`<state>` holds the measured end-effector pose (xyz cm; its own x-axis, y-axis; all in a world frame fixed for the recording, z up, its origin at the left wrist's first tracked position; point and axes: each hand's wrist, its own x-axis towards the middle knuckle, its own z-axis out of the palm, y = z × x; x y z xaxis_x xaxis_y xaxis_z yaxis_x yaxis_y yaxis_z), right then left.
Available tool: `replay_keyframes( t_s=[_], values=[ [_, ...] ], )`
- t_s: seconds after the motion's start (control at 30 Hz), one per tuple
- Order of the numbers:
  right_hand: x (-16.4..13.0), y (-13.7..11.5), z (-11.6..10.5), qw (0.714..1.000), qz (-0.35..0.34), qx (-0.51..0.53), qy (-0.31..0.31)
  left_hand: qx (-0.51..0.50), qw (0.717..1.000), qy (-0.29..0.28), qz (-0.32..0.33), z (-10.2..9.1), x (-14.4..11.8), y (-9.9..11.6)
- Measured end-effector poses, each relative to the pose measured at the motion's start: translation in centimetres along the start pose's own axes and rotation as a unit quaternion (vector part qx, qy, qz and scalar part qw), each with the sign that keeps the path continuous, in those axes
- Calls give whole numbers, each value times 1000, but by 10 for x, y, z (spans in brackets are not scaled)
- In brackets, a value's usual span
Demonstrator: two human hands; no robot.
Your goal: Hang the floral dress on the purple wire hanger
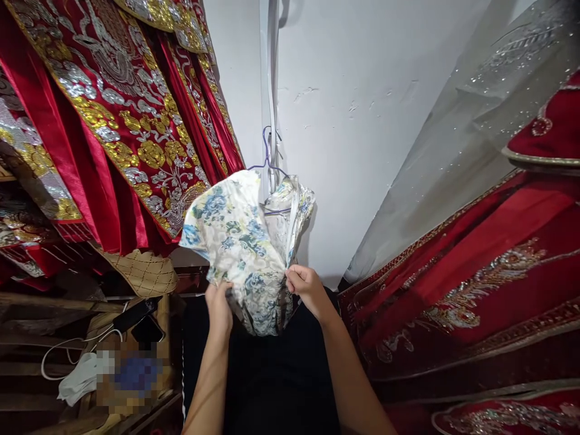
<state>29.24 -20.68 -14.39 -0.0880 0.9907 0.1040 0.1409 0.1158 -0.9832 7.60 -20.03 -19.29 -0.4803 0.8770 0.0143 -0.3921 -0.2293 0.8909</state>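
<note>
A white dress or blouse with a blue floral print [244,241] hangs in front of me on a purple wire hanger [266,158]. Its opening gapes at the upper right, where the inside of the cloth shows. My left hand [220,305] grips the garment's left side, thumb on top and fingers behind the cloth. My right hand [307,287] is closed at the lower end of the opening and pinches the edge there. Whether a zip pull is between those fingers cannot be made out.
Red garments with gold and silver embroidery [149,151] hang at the left. On the right are a sheer sparkling white fabric [421,139] and red beaded garments [475,284]. A wooden rack [163,314] at lower left bears a phone [148,331], a white cable [48,356] and tissue [81,377].
</note>
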Motion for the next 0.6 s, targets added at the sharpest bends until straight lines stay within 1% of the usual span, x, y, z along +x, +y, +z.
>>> replay_keyframes(
  t_s=[0.03,0.07,0.1,0.13,0.17,0.2,0.23,0.27,0.3,0.37,0.47,0.53,0.6],
  values=[
    [-3,-2,-1,1000,10,-7,-16,31,996,51,70,-6,4,-5],
    [-4,-3,-1,999,21,-10,-33,68,985,90,133,-10,6,-9],
    [-5,-4,1,998,32,-9,-52,107,973,99,179,-11,4,-12],
    [-5,-4,4,997,41,-6,-69,147,966,61,204,-9,-1,-14],
    [-5,-4,7,995,47,-3,-83,184,960,-14,209,-4,-8,-15],
    [-4,-4,12,994,48,0,-95,215,950,-107,201,4,-16,-15],
    [-4,-5,16,994,45,1,-103,235,933,-193,189,12,-23,-13],
    [-4,-5,19,993,39,0,-110,248,917,-255,182,20,-29,-11],
    [-4,-6,22,993,33,-1,-113,258,905,-287,182,28,-33,-8],
    [-6,-8,23,993,27,0,-115,272,895,-291,200,38,-34,-1],
    [-2,-19,16,993,39,32,-107,287,884,-298,217,42,-30,6],
    [10,-35,6,994,47,70,-74,286,879,-314,218,42,-31,7],
    [31,-59,-5,994,30,104,-26,285,878,-323,210,43,-35,3]
  ],
)
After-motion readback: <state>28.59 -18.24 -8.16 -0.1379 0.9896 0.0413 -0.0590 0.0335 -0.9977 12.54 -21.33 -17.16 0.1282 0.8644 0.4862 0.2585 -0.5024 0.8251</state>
